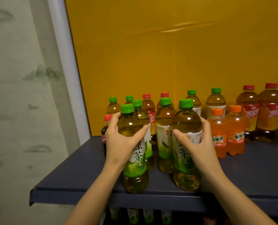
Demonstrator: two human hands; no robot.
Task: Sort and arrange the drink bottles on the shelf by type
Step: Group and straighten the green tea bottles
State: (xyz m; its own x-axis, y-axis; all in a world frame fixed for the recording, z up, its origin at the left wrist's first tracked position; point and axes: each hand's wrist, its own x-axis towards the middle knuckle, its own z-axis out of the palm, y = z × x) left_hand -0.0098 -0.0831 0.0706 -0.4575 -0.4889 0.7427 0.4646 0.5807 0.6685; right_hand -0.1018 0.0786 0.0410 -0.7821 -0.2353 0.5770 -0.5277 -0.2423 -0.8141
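While both hands are wrapping green tea bottles at shelf (86,168) front: left hand (121,140) gripping left bottle (133,153), right hand (198,143) gripping right bottle (186,150). Full, likely heavyish; smooth plastic probably slipping, so holding at labelled waist. Orange sodas (227,132) standing beside.

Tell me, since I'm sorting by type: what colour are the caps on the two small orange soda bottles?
Orange, matching the drink in the orange soda bottles; the head view shows it.

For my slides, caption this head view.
Both hands grip green-capped plastic tea bottles, left hand and right hand, on the dark blue shelf.
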